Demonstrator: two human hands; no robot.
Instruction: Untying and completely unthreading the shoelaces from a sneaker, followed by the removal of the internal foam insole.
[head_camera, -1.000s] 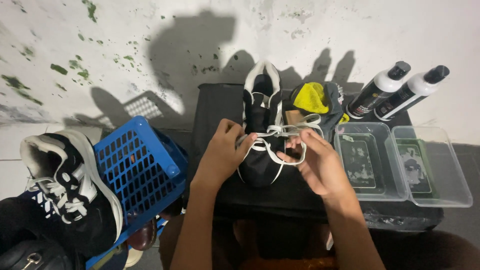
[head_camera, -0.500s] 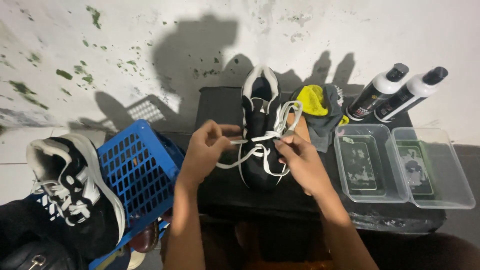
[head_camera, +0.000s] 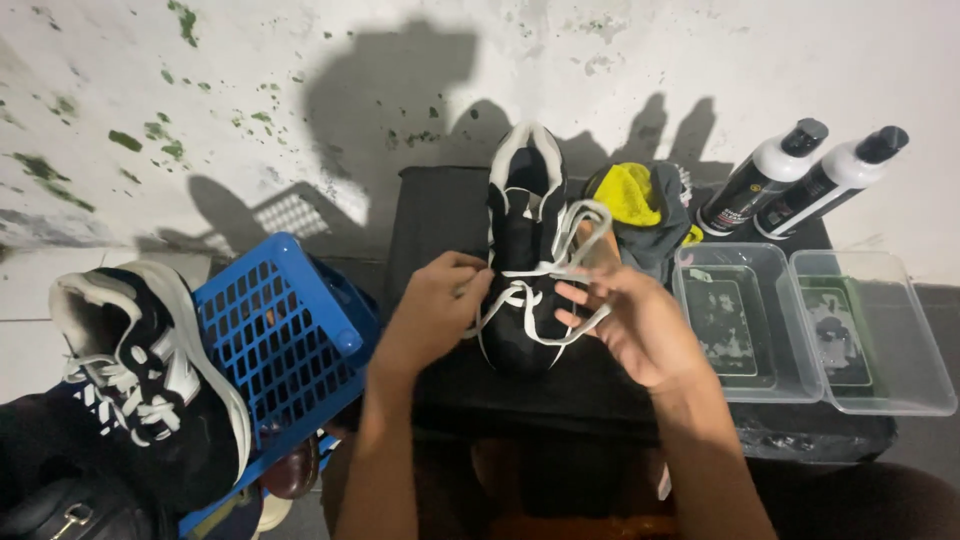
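Lifted since before, white laces (head_camera: 560, 265) stay pinched between both hands' fingers (head_camera: 580, 295) above the shoe (head_camera: 525, 250).

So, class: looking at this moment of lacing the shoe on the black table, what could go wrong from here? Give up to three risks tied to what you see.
1. The white lace loops loosely over the right hand; it could tangle or slip from an eyelet.
2. The black shoe stands close to the clear trays; a tug might knock them.
3. The two bottles lean on the wall behind; a bumped table may topple them.
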